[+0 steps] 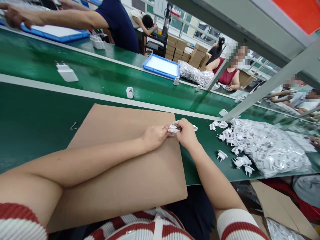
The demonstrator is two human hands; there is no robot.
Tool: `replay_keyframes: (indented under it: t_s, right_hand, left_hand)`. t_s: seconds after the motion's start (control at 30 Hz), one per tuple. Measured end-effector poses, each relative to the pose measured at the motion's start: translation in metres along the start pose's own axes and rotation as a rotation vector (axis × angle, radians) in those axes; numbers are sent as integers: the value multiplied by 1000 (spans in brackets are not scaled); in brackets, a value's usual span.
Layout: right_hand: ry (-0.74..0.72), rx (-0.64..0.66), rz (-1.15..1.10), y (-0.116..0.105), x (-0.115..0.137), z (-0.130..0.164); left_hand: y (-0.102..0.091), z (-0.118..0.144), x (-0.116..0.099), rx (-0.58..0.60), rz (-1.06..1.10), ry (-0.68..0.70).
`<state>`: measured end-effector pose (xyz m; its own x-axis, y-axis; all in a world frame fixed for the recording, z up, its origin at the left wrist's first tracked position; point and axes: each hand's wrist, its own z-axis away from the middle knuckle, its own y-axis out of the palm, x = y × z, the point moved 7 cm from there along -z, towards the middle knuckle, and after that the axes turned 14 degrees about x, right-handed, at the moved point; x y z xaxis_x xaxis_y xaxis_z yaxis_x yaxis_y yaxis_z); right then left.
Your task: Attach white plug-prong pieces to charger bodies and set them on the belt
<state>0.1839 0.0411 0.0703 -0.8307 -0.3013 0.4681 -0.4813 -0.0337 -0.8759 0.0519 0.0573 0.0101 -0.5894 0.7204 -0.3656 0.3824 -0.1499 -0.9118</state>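
My left hand is closed, its fingertips pinching a white plastic charger part above the far right corner of a cardboard sheet. My right hand meets it there, thumb and fingers closed on white plastic too; whether this is one piece or two I cannot tell. Another bit of white plastic shows just past the right fingers. Off to the right, several loose white plug covers with pins lie on the green bench.
A clear bag of plug covers sits at the right. On the green conveyor are a white charger and a white charger housing. Blue trays stand beyond. A slanted metal post rises at the right. Co-workers sit across the line.
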Motion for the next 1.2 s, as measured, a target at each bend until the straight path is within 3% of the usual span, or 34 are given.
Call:
replay_keyframes:
  t_s: [0.43,0.5,0.6,0.73,0.87,0.97,1.1,1.2]
  right_hand:
    - [68,-136,-428,15,-33,8]
    - [116,-192,-411,5,-47,11]
    - [280,-255,-176,-16,-73,19]
    - [503,-69,99,-21,-106,24]
    - [462,-35,95,-18,-114,19]
    - [436,-115,-28,-18,-113,16]
    - [432,-134,-371,-10,-115,15]
    - [411,-87,-575,0,-111,14]
  left_hand:
    - [-17,-3,-3,-28,194,3]
    - [-20,-5,-3,6,241,-27]
    - [-23,-15,7,27,351,-76]
    - [-36,-50,54,-53,374,-249]
    - [-65,-85,128,-160,172,-565]
    - [-81,-98,170,-200,131,-683]
    - [-85,-95,198,-174,140,-741]
    - [-103,-75,210,-332,69,-745]
